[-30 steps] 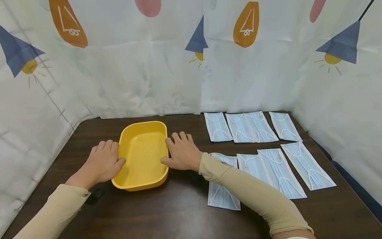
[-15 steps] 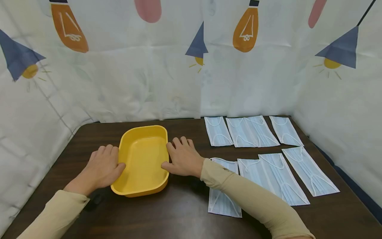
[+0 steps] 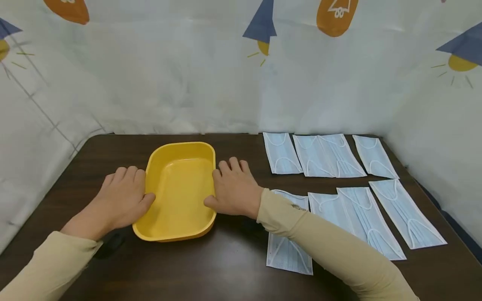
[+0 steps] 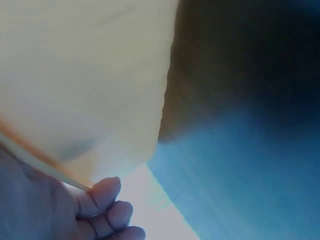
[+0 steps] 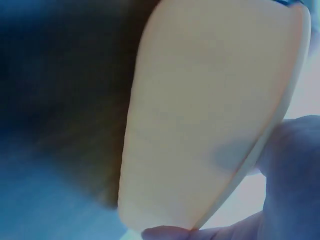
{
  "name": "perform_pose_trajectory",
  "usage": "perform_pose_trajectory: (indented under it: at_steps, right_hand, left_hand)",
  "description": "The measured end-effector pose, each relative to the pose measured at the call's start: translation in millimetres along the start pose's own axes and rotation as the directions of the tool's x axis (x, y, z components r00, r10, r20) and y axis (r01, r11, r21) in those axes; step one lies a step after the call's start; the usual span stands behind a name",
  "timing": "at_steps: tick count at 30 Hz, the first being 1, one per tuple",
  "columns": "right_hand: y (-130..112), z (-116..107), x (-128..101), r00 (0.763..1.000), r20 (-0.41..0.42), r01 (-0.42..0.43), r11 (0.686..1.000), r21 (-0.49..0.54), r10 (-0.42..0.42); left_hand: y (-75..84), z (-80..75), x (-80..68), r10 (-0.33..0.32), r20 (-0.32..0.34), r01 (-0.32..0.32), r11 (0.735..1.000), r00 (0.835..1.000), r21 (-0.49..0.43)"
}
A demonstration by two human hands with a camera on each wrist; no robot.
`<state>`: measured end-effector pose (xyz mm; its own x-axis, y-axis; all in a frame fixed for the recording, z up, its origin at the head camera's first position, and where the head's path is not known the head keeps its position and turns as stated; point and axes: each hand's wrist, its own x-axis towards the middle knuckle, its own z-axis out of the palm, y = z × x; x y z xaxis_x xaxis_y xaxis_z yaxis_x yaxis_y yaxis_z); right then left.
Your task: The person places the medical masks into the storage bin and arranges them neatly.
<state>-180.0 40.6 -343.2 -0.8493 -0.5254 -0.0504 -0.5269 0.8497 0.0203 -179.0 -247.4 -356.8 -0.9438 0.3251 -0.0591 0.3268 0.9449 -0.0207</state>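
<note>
Surface (image 3: 233,267) and backdrop have slid in view as the head tipped down; the yellow tub (image 3: 177,192) has barely moved, so the work seems paused. It sits between both hands, left hand (image 3: 118,200) and right hand (image 3: 235,190) flat against its sides, fingers relaxed. Face masks (image 3: 339,184) lie beyond the right hand.

no legible text, labels or numbers
</note>
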Motion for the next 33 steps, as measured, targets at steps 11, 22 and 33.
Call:
perform_pose_trajectory:
  at_steps: [11, 22, 33]
  right_hand:
    - [8, 5, 7, 1.000, -0.015, -0.011, 1.000, -0.021, 0.010]
    - [8, 10, 4, 0.997, -0.083, 0.003, 0.998, 0.056, 0.002]
    - [33, 14, -4, 0.993, -0.120, 0.039, 0.985, 0.170, -0.019]
  left_hand:
    - [2.4, 1.9, 11.4, 0.028, -0.039, -0.028, 0.999, 0.999, 0.016]
    - [4.1, -2.1, 4.4, -0.005, -0.049, 0.005, 1.000, 0.999, 0.001]
    - [6.1, -0.5, 5.3, -0.006, -0.099, 0.004, 1.000, 0.995, -0.020]
